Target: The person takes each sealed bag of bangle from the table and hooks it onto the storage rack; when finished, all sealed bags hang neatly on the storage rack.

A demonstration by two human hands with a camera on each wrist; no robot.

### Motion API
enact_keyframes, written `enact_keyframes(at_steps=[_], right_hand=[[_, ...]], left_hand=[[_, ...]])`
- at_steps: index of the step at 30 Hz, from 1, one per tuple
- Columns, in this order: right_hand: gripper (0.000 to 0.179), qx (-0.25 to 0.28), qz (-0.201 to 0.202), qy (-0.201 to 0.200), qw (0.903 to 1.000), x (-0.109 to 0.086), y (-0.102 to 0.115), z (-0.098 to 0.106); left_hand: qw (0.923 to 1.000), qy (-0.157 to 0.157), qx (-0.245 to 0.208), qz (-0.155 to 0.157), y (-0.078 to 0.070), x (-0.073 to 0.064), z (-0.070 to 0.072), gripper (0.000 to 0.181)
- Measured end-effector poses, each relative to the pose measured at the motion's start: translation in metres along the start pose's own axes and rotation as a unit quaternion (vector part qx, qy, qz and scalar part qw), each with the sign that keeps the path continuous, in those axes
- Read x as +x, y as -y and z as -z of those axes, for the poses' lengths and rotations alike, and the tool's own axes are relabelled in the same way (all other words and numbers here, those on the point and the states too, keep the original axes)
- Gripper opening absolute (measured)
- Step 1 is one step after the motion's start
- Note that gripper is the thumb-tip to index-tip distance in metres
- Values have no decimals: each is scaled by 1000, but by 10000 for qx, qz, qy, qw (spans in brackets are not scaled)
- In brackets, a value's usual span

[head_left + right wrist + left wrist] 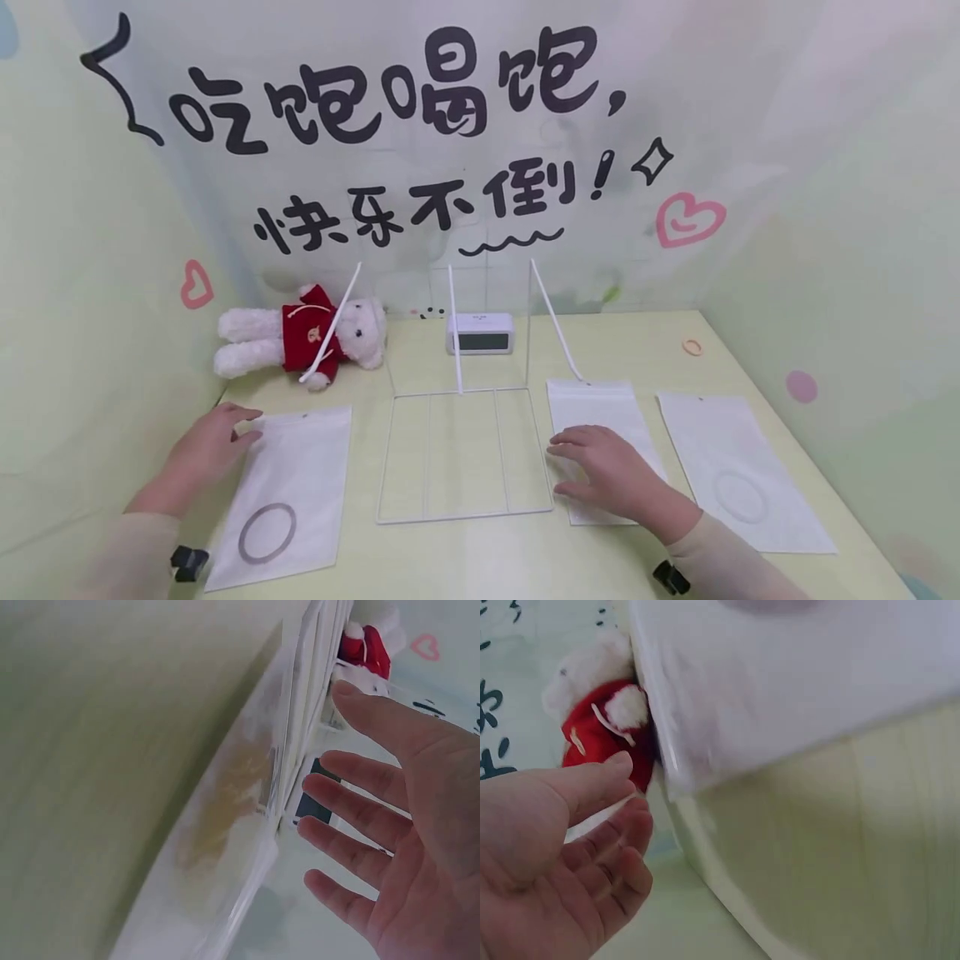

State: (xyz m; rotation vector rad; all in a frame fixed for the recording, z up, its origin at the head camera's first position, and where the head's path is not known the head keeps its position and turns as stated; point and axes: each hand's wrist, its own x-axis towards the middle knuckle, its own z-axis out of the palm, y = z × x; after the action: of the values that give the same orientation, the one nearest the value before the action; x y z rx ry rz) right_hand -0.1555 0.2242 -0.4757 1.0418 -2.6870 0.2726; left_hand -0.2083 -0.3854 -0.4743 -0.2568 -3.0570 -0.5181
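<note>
My left hand [213, 450] hovers by the upper left corner of a white flat pouch [311, 467], fingers loosely bent and holding nothing. A brownish ring [243, 546] shows on that pouch; whether it lies inside or is printed I cannot tell. My right hand [611, 471] is over a second white pouch [592, 404], partly hiding it; in the right wrist view its fingers [360, 802] are spread with nothing held. Between the hands stands a white wire rack [465, 517] with slanting arms. A third white pouch [697, 433], marked with a pale ring, lies at the right.
Behind the left pouch lies a white plush toy [251, 325] in a red top. A white digital clock [480, 321] stands at the back. One small orange ring [692, 347] rests at the back right. A printed wall sheet [465, 200] closes the back, with panels on both sides.
</note>
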Motion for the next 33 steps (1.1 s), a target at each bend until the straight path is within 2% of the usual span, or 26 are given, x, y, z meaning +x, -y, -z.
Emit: enact_keyframes(at_steps=[4, 10, 17, 20, 25, 30, 33], right_hand=[[48, -108, 81, 186, 9997, -1, 8, -2], [46, -208, 35, 336, 9992, -2, 12, -7], [44, -314, 270, 162, 9990, -2, 16, -12], [44, -402, 251, 146, 9988, -3, 17, -11], [46, -401, 227, 203, 9987, -1, 17, -9], [47, -362, 158, 264, 9989, 0, 19, -9], [46, -343, 110, 315, 9989, -1, 19, -8]], left_hand=[[9998, 135, -131, -90, 15, 9, -1, 44], [9986, 205, -292, -381, 29, 19, -3, 49], [9978, 242, -331, -513, 40, 23, -6, 41], [9980, 223, -384, -458, 43, 24, -9, 34], [9971, 211, -721, -85, 48, 23, -13, 27], [9953, 189, -948, 117, 55, 23, -13, 30], [9940, 148, -1066, 194, 53, 21, -10, 31]])
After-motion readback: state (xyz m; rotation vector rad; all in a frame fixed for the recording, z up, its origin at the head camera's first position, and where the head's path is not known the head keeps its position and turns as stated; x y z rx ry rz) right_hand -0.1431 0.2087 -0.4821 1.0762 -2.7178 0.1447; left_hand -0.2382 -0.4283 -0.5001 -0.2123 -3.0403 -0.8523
